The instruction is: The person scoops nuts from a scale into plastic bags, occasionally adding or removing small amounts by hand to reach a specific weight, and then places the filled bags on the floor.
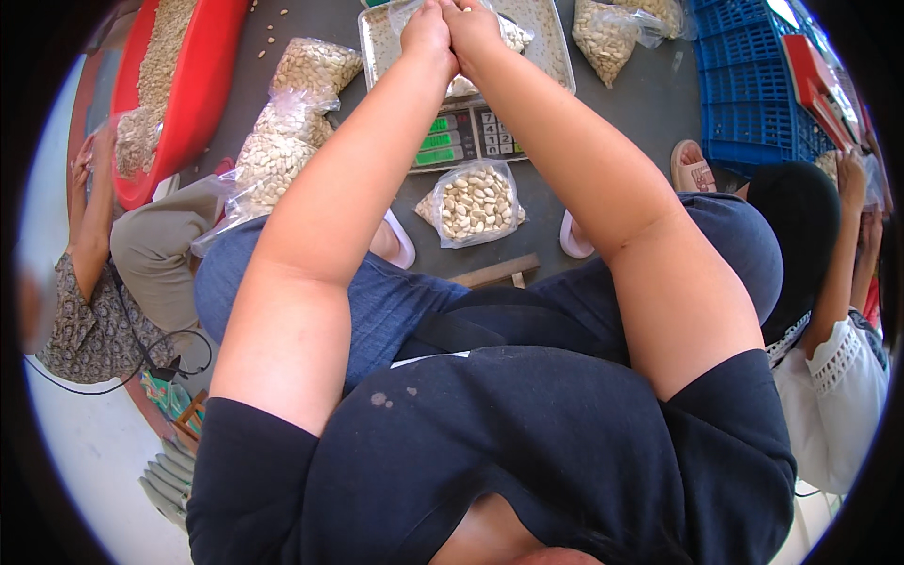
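My left hand (427, 38) and my right hand (474, 36) meet above the metal tray (557, 66) of a digital scale (452, 141). Their fingers are closed together at the top of a clear plastic bag (514, 36) of pale, flattish beans or nuts, which rests on the tray. My hands and forearms hide much of this bag, and the upper edge cuts off the fingertips. Green displays and a keypad show on the scale's near side. Between my feet stands another clear bag (478, 203), its top open and the pale pieces visible inside.
Several filled bags (273, 160) lie to the left, beside a red basin (209, 66) of loose pieces. More bags (605, 42) lie at the far right, near stacked blue crates (749, 89). Co-workers sit on both sides, each handling a bag. A small wooden stool (496, 271) shows below me.
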Available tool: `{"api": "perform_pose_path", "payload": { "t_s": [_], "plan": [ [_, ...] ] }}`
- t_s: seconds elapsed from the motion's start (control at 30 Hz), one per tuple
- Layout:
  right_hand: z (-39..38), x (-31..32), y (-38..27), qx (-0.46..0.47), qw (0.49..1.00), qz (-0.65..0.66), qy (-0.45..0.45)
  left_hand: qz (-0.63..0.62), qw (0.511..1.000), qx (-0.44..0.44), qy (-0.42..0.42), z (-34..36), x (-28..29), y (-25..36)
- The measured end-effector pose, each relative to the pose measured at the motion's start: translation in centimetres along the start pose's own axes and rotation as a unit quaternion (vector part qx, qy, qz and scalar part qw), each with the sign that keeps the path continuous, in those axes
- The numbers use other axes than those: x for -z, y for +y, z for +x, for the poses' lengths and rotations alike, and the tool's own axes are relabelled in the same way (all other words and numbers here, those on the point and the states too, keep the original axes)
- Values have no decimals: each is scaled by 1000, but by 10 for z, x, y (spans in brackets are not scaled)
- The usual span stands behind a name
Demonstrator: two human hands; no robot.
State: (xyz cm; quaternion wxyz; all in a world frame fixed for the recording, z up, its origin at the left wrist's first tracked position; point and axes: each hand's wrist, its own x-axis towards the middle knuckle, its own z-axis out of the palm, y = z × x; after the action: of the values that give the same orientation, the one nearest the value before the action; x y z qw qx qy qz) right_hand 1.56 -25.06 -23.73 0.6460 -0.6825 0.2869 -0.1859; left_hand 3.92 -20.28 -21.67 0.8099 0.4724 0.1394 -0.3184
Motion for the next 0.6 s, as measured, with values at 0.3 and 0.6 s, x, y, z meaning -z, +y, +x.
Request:
{"api": "perform_pose_path", "payload": {
  "t_s": [0.3,0.6],
  "plan": [
    [-16,-5,4,-96,978,164,85,23,999,-5,48,-8,4,-10],
    [-9,-10,9,-7,999,22,34,-17,999,30,19,40,34,-14]
  ]
}}
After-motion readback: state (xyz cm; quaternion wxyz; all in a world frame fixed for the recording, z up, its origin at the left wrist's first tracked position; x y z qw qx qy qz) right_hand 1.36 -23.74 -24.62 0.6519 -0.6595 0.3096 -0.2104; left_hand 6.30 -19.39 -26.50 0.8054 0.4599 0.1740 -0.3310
